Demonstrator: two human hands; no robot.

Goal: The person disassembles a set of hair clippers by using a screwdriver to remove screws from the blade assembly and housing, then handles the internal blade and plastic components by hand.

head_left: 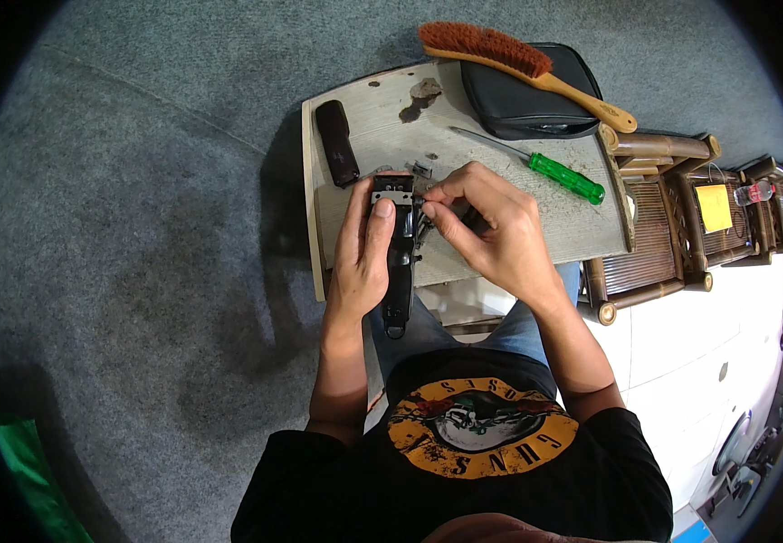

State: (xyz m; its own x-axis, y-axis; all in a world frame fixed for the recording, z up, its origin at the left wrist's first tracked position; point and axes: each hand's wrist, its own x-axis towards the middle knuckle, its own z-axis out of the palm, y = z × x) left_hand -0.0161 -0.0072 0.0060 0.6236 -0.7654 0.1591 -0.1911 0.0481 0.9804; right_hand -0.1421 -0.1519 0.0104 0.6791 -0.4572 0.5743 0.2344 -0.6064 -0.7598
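Observation:
A black hair clipper (399, 281) lies lengthwise in my left hand (360, 258), its head end pointing away from me. The thumb rests beside the silvery metal plate (393, 196) at that end. My right hand (505, 226) pinches thumb and forefinger together at the right side of the clipper's head; whatever is between the fingertips is too small to make out. Small loose metal parts (421, 169) lie on the worn table (378, 136) just beyond and beneath my hands, partly hidden by them. A green-handled screwdriver (565, 177) lies on the table to the right.
A dark oblong case-like piece (337, 145) lies at the table's left. At the far right, a wooden brush (536, 68) rests across a black zipped pouch (509, 104). Bamboo furniture (640, 235) stands right of the table, with a yellow paper (714, 208) and a bottle (754, 193).

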